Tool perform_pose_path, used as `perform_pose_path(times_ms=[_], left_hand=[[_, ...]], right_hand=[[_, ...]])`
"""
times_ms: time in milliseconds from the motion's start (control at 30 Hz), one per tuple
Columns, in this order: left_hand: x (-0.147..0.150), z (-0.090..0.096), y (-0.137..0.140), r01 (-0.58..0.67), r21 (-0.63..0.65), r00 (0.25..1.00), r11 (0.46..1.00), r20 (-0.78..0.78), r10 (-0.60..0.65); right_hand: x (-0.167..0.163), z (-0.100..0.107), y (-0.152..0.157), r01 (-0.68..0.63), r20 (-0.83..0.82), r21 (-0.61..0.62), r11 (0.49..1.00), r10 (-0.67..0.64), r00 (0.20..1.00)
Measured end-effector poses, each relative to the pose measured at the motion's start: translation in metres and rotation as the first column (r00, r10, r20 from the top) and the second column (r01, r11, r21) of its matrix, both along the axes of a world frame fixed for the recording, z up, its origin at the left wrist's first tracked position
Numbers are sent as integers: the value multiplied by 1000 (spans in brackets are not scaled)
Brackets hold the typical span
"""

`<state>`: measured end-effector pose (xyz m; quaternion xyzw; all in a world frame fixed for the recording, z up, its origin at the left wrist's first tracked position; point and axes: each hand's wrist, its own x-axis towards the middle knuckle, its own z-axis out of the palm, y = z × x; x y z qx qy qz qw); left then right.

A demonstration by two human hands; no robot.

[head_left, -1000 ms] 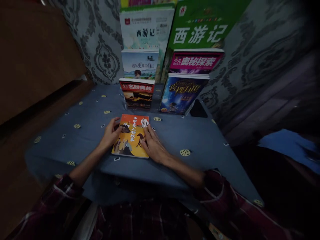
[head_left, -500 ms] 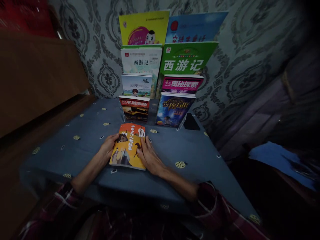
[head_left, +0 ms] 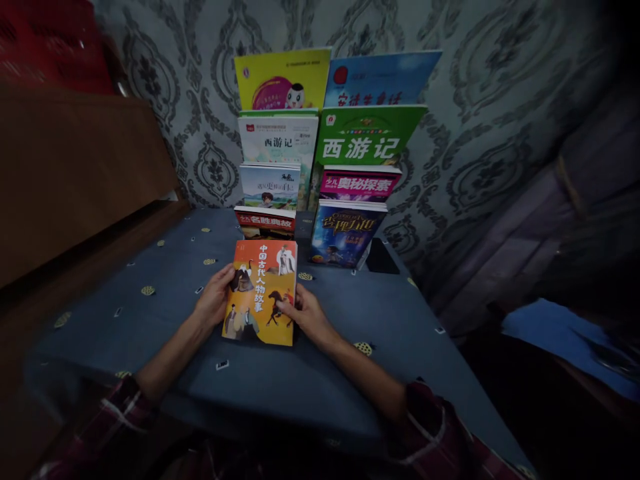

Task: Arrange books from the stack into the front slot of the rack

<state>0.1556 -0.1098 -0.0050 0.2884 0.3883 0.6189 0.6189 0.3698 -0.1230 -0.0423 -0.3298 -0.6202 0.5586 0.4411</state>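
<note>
An orange and yellow paperback book [head_left: 257,327] with white Chinese characters is held between both hands over the near part of the table. My left hand [head_left: 216,293] grips its left edge, and its fingers are partly hidden behind the cover. On the right edge, my right hand [head_left: 309,313] has its thumb on the front cover and its fingers around the side. The book leans with its cover facing me and hides the lower part of a red-titled book [head_left: 265,222] behind it.
Several books stand in two stepped columns, among them a blue book [head_left: 345,233], a green book [head_left: 370,133] and a yellow book [head_left: 280,70]. A dark flat object [head_left: 383,257] lies beside them. Blue patterned cloth [head_left: 165,287] covers the table; a brown cabinet [head_left: 80,167] stands left.
The orange book has been tilted more upright, its top now overlapping the red-titled book. Both hands keep hold, and my right fingers have closed round its edge. The camera view has shifted slightly upward.
</note>
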Motion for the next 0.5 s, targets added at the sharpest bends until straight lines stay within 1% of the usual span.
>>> perform_pose_path(times_ms=[67, 100, 167, 233, 267, 333, 400, 433, 500], left_hand=[[4, 10, 5, -46, 109, 999, 993, -9, 47], [5, 15, 8, -68, 169, 997, 983, -10, 70], [4, 19, 13, -93, 267, 995, 959, -6, 98], [2, 16, 19, -119, 312, 992, 943, 10, 122], [0, 13, 21, -137, 324, 990, 936, 23, 137], [-3, 4, 23, -180, 350, 983, 919, 46, 176], [-4, -3, 23, -174, 385, 983, 906, 20, 180], [-4, -5, 22, -139, 404, 987, 904, -17, 159], [-4, -7, 19, -21, 435, 990, 900, -119, 80]], right_hand=[[3, 12, 1, 67, 68, 153, 986, -78, 995], [6, 18, 2, 91, 128, 247, 965, -125, 984], [10, 27, 3, 83, 274, 430, 899, -217, 937], [15, 30, 4, 27, 389, 572, 820, -300, 871], [16, 29, 5, -10, 418, 630, 776, -328, 847], [17, 22, 5, -71, 431, 721, 689, -366, 825], [17, 13, 3, -92, 415, 781, 618, -404, 815], [16, 10, 0, -90, 403, 801, 592, -423, 812], [13, 4, -6, -82, 378, 830, 552, -448, 810]])
